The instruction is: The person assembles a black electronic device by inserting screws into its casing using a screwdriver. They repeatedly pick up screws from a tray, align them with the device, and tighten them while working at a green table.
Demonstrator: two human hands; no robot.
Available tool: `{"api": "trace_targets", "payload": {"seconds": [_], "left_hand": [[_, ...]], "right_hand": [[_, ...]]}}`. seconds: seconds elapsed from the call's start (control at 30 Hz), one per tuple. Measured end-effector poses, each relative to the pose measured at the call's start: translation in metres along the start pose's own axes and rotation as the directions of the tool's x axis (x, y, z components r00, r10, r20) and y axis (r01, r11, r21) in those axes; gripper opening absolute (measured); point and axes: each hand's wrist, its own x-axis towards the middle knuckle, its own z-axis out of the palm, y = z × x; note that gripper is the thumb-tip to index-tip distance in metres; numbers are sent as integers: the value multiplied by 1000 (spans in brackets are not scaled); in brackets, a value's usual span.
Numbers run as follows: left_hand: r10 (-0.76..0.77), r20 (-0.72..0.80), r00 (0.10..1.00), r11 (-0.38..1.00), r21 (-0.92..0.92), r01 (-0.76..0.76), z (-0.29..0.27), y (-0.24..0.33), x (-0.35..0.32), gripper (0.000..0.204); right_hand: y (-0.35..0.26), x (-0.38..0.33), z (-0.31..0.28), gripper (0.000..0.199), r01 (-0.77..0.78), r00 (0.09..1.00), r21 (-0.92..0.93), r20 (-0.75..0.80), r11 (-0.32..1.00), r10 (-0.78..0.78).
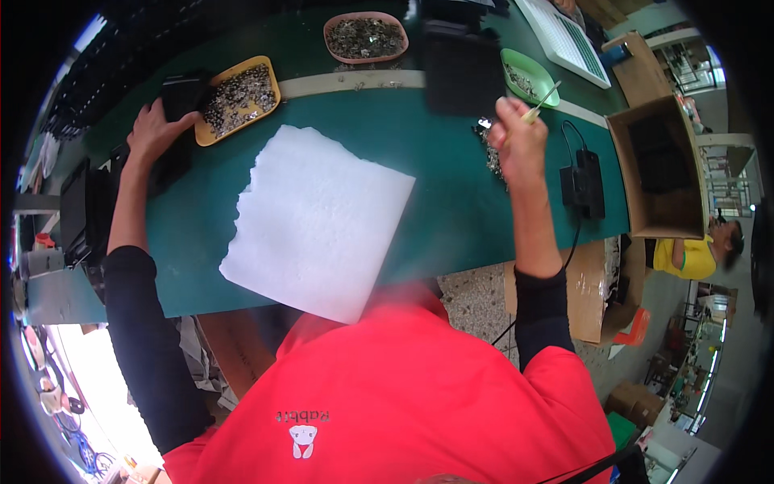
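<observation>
My left hand is at the far left, thumb and fingers spread apart against a black piece. Whether it bears any of that piece's weight is not visible. The piece stands beside a yellow tray of small metal parts. My right hand is closed round a screwdriver with a pale handle, its thin metal shaft pointing up and right. Just left of that hand lies a small heap of metal parts. A white foam sheet with a ragged left edge lies between my arms.
Along the back stand a pink tray and a green tray of small parts, with a flat black panel between them. To the right are a black power adapter with a cable and an open cardboard box. A person is beyond.
</observation>
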Motion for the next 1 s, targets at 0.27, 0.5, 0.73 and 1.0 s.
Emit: {"api": "trace_targets", "payload": {"seconds": [0.27, 0.5, 0.73, 1.0], "left_hand": [[-63, 4, 998, 998, -23, 63, -1, 9, 4, 107], [-120, -84, 989, 988, -104, 111, -7, 5, -6, 103], [-85, -321, 943, 941, -337, -30, -18, 3, -5, 99], [543, -119, 832, -724, -569, 390, -60, 81, -148, 68]], "right_hand": [[1, 67, -37, 22, -77, 996, -76, -56, 994, 73], [17, 86, -11, 18, -68, 996, -453, -87, 889, 32], [20, 86, -28, 28, -106, 994, -556, -86, 824, 70], [-9, 44, -64, 46, 15, 1000, -542, -13, 840, -25]]}}
